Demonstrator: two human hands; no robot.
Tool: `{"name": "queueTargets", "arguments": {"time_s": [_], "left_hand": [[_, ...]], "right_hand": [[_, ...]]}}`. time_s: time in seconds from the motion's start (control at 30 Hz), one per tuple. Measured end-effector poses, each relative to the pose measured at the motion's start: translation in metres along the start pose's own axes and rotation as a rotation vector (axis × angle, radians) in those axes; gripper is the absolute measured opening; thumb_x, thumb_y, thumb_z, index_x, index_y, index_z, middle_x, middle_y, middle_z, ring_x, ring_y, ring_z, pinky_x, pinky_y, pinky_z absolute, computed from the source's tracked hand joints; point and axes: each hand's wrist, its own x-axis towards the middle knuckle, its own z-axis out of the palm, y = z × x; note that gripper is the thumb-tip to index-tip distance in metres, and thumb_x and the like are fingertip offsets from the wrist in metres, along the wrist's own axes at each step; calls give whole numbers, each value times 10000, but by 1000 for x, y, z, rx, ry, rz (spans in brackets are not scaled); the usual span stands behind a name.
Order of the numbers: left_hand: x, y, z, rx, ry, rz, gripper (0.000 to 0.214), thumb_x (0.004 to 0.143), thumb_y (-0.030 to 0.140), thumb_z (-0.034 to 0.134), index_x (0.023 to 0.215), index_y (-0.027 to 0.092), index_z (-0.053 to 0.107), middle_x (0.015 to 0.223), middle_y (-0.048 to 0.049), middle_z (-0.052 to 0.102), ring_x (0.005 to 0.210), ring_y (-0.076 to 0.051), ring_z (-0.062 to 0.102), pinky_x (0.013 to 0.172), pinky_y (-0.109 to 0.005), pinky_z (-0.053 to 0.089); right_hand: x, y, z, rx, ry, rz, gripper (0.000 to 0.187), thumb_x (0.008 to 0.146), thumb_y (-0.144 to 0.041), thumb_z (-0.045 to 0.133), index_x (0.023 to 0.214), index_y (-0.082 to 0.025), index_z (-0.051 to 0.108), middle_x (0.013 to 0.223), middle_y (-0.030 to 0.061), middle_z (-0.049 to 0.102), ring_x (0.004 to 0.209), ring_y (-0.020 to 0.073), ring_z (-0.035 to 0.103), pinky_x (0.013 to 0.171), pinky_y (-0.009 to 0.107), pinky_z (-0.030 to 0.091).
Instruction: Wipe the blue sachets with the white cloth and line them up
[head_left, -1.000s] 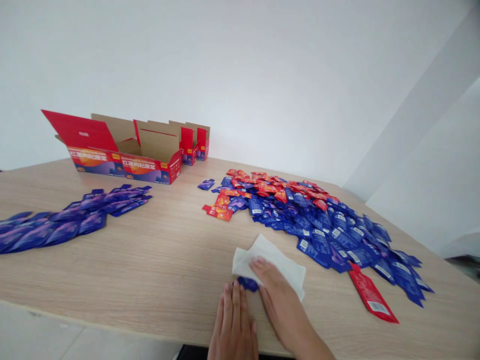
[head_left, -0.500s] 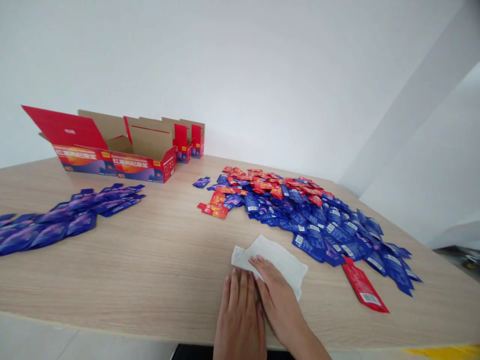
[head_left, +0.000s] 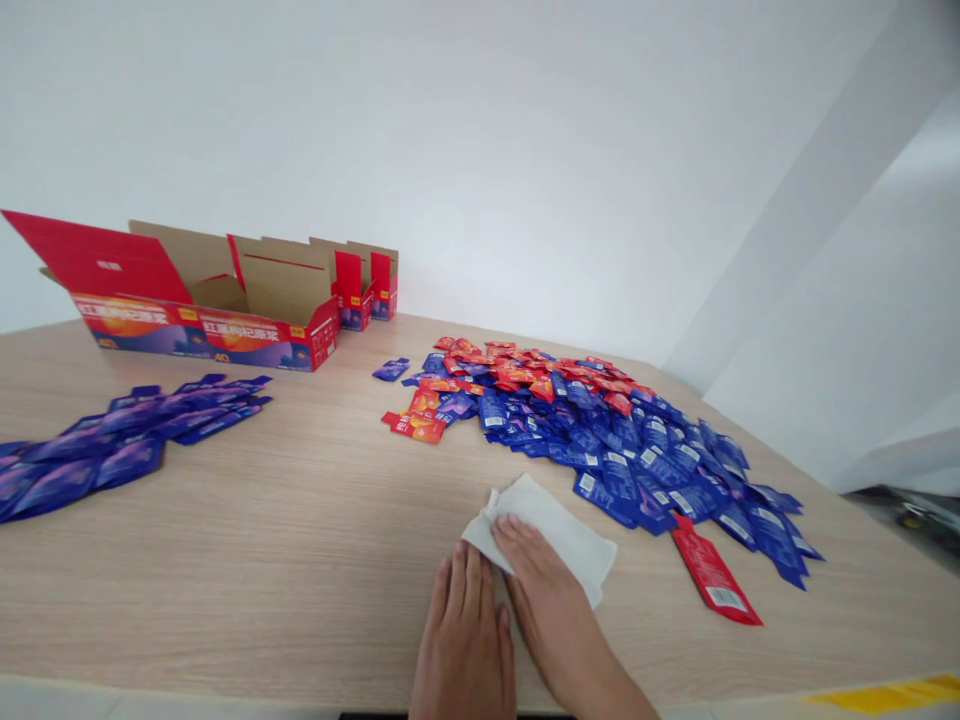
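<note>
My right hand [head_left: 551, 600] lies flat, fingers together, on a white cloth [head_left: 559, 525] spread on the wooden table [head_left: 300, 520]. My left hand [head_left: 465, 640] rests flat beside it, fingertips touching the cloth's near-left corner. Neither hand grips anything. Whatever lies under the hands is hidden. Just beyond the cloth starts a big heap of blue and red sachets [head_left: 600, 430].
A single red sachet [head_left: 712, 575] lies right of the cloth. A row of purple-blue sachets [head_left: 120, 440] stretches along the left. Open red cardboard boxes [head_left: 202, 300] stand at the back left by the white wall. The table's near edge runs just below my hands.
My left hand slid forward over the small blue sachet seen a second ago, which is now hidden. Both hands stay flat at the cloth. The view has shifted slightly.
</note>
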Motion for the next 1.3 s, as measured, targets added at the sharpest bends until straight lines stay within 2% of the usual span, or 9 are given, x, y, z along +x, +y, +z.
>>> {"name": "queueTargets", "arguments": {"time_s": [0.07,0.2,0.27,0.4,0.6,0.8,1.0,1.17,1.3], "left_hand": [[-1,-1,0,-10,2,9,547,859,213,508,1362,4,556,1394,-163,644,1365,-286,519,1104,-414,402],[-2,-2,0,-14,-2,-7,550,838,175,491,1356,3,556,1405,-157,638,1369,-285,517,1111,-423,399],[-2,-2,0,4,-3,13,553,828,180,503,1349,4,562,1403,-158,640,1350,-289,537,1108,-422,403],[-3,-5,0,-13,-28,26,500,871,231,486,1328,65,601,1377,-107,667,1325,-269,559,1108,-406,416],[-9,-5,7,-10,-59,18,557,898,299,517,1392,44,553,1467,-122,600,1396,-271,488,1144,-391,387],[-11,-5,9,-10,-74,71,567,868,289,526,1401,101,565,1391,-117,654,1331,-283,538,1116,-434,402],[-15,-4,15,26,-72,30,569,896,318,532,1405,63,552,1469,-119,599,1388,-284,496,1132,-409,393],[-14,-5,14,10,-87,80,569,875,314,523,1414,135,566,1396,-95,658,1320,-274,558,1111,-431,422],[-13,-7,11,13,-78,53,542,890,325,526,1376,94,590,1445,-104,622,1367,-269,520,1122,-397,416]], "right_hand": [[-2,3,-2,-8,8,17,519,993,-143,399,1469,-209,594,1542,76,557,1430,229,523,1224,473,404],[-2,20,-15,-76,155,293,493,1037,-244,359,1413,-66,625,1438,214,629,1366,321,587,1176,568,441],[-5,14,-14,-51,161,248,501,1056,-254,343,1463,-82,578,1487,197,591,1404,301,550,1187,554,430],[-10,-8,-4,57,7,-53,517,1022,-165,410,1519,-237,533,1568,66,528,1450,213,495,1214,450,418],[-7,12,-9,-33,145,285,483,1044,-256,388,1451,-106,600,1483,190,598,1400,318,553,1201,569,408],[-9,-23,14,145,-14,5,514,1018,-180,421,1512,-244,546,1533,68,569,1401,235,556,1192,463,453],[-17,-4,2,18,145,187,483,1035,-238,413,1485,-177,579,1542,126,549,1435,287,515,1207,534,423],[-9,-28,11,155,-19,44,483,1025,-188,422,1475,-240,590,1532,69,571,1408,238,548,1199,463,442],[-8,-2,-8,13,47,183,484,1012,-195,406,1443,-120,611,1518,159,568,1422,297,529,1221,552,387]]}}
